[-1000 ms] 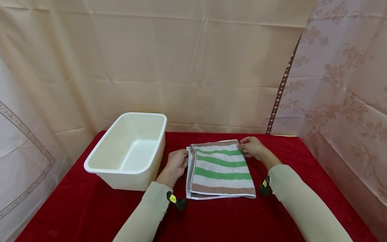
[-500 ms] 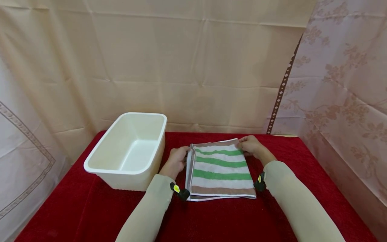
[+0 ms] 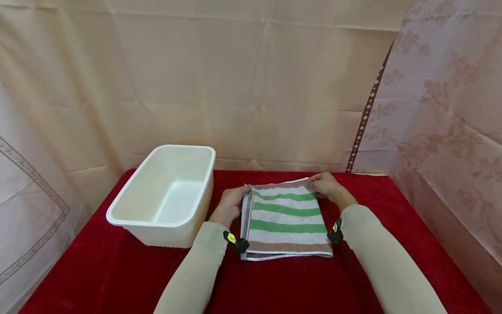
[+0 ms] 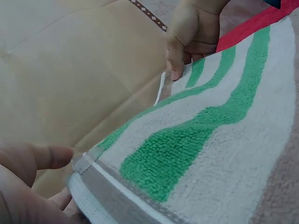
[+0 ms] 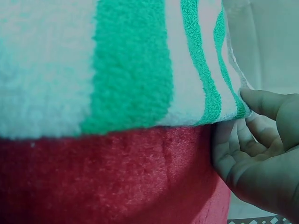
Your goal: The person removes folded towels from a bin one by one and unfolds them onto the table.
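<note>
Pinching a rectangular green-white-brown striped terry towel (image 3: 288,218) by its ten-o'clock corner in left grip (image 3: 230,203), one-o'clock in right grip (image 3: 327,187).

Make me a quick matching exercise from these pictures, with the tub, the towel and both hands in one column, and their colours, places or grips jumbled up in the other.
Column one
1. Tub
2. Left hand
3. Towel
4. Right hand

Column two
A. Pinches the far right corner of the striped thing
B. Has wavy green stripes between bands of white and brown
C. Cream-white, standing at the left in the head view
D. Grips the far left corner of the striped thing

Right pairs: 1-C, 2-D, 3-B, 4-A
</note>
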A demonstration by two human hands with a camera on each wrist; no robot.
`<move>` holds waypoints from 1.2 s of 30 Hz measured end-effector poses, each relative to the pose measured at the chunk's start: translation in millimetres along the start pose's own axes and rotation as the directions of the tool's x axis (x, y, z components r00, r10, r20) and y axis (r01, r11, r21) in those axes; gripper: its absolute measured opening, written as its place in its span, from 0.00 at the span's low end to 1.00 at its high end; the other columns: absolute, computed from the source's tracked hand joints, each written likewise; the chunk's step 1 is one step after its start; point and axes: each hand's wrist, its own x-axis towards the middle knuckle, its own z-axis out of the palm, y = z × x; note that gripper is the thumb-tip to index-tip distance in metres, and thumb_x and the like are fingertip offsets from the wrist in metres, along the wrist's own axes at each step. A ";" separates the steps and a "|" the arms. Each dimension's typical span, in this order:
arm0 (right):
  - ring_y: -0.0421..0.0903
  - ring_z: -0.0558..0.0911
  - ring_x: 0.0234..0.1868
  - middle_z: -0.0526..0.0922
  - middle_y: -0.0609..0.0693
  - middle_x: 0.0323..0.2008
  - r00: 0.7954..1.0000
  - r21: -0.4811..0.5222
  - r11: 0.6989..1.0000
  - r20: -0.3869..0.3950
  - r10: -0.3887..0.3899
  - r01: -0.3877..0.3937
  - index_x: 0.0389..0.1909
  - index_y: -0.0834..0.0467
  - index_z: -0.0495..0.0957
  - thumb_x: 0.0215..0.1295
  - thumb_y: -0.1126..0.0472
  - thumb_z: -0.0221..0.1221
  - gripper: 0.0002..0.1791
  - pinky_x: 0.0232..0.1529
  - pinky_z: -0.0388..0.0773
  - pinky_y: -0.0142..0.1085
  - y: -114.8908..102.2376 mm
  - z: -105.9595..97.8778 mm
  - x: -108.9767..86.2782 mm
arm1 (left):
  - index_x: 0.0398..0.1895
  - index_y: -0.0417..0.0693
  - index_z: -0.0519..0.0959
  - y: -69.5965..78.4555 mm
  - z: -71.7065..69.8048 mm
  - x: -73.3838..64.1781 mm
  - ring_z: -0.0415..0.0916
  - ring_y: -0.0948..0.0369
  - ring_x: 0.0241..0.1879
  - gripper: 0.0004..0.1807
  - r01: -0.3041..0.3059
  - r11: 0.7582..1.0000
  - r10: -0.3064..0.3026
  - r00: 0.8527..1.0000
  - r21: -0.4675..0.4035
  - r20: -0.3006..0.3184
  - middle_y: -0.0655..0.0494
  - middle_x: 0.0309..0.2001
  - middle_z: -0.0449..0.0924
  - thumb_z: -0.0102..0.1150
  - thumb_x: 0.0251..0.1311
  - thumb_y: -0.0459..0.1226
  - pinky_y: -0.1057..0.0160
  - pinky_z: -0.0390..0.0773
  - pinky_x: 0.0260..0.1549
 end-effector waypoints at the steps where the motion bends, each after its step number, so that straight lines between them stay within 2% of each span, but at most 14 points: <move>1: 0.51 0.80 0.48 0.80 0.59 0.51 1.000 -0.001 1.000 0.001 0.001 -0.001 0.56 0.67 0.76 0.74 0.62 0.59 0.16 0.52 0.84 0.45 -0.6 -0.4 0.6 | 0.48 0.35 0.86 0.7 0.0 0.3 0.82 0.60 0.34 0.13 -0.008 1.000 0.008 1.000 0.020 -0.001 0.50 0.37 0.87 0.67 0.63 0.34 0.63 0.84 0.37; 7: 0.49 0.79 0.47 0.81 0.55 0.47 1.000 0.011 1.000 0.015 -0.016 0.016 0.51 0.65 0.77 0.73 0.63 0.60 0.12 0.49 0.85 0.43 -4.1 -2.4 3.5 | 0.54 0.37 0.85 3.0 -0.7 -0.3 0.83 0.60 0.35 0.17 -0.067 0.990 0.066 0.998 0.127 0.008 0.45 0.45 0.88 0.66 0.61 0.28 0.63 0.84 0.40; 14: 0.47 0.79 0.43 0.81 0.52 0.43 0.997 0.059 0.996 0.035 -0.067 0.065 0.50 0.64 0.77 0.72 0.61 0.62 0.12 0.47 0.84 0.41 -5.9 -5.9 6.7 | 0.58 0.38 0.82 4.3 -0.6 -0.2 0.82 0.58 0.39 0.20 -0.105 0.980 0.110 0.994 0.171 -0.021 0.42 0.51 0.85 0.65 0.63 0.28 0.61 0.84 0.46; 18: 0.44 0.79 0.40 0.80 0.48 0.40 0.993 0.175 0.981 0.070 -0.099 0.085 0.49 0.62 0.74 0.73 0.62 0.61 0.10 0.44 0.83 0.39 -3.6 -8.1 8.1 | 0.57 0.39 0.83 4.0 -1.6 2.4 0.81 0.56 0.41 0.19 -0.125 0.976 0.138 0.989 0.176 -0.061 0.41 0.52 0.84 0.66 0.60 0.26 0.59 0.83 0.46; 21: 0.42 0.80 0.37 0.81 0.45 0.36 0.989 0.296 0.951 0.092 -0.120 0.087 0.46 0.59 0.74 0.73 0.64 0.60 0.07 0.41 0.83 0.37 -2.4 -11.3 9.7 | 0.54 0.38 0.84 5.4 -2.4 4.2 0.80 0.55 0.41 0.19 -0.150 0.974 0.167 0.982 0.169 -0.091 0.39 0.52 0.83 0.66 0.59 0.25 0.60 0.82 0.44; 24: 0.41 0.81 0.35 0.83 0.44 0.34 0.988 0.350 0.933 0.086 -0.125 0.087 0.44 0.57 0.75 0.73 0.65 0.61 0.05 0.39 0.83 0.37 -1.0 -11.2 11.7 | 0.52 0.38 0.85 6.0 -3.1 6.5 0.79 0.54 0.40 0.17 -0.163 0.974 0.181 0.978 0.156 -0.107 0.39 0.51 0.83 0.67 0.58 0.25 0.61 0.81 0.41; 28: 0.41 0.80 0.36 0.82 0.45 0.36 0.994 0.299 0.951 0.046 -0.097 0.079 0.46 0.59 0.75 0.72 0.64 0.62 0.07 0.40 0.82 0.36 1.3 -4.9 13.1 | 0.51 0.37 0.85 4.5 -3.2 9.3 0.79 0.54 0.40 0.15 -0.160 0.973 0.182 0.976 0.166 -0.122 0.39 0.50 0.84 0.66 0.59 0.25 0.61 0.81 0.42; 32: 0.45 0.78 0.41 0.80 0.49 0.42 0.999 0.192 0.980 0.011 -0.051 0.048 0.52 0.62 0.74 0.73 0.63 0.61 0.12 0.41 0.82 0.36 2.1 0.0 14.3 | 0.51 0.38 0.85 4.2 -3.0 8.5 0.79 0.52 0.44 0.16 -0.133 0.961 0.174 0.972 0.242 -0.155 0.39 0.51 0.83 0.65 0.59 0.25 0.57 0.81 0.48; 36: 0.48 0.77 0.45 0.78 0.55 0.49 0.999 0.120 0.992 -0.003 -0.034 0.034 0.56 0.64 0.72 0.74 0.62 0.61 0.16 0.43 0.83 0.36 1.0 0.8 14.2 | 0.54 0.38 0.83 3.8 -3.7 6.5 0.78 0.49 0.48 0.19 -0.114 0.949 0.172 0.969 0.295 -0.179 0.38 0.53 0.82 0.63 0.58 0.25 0.55 0.81 0.51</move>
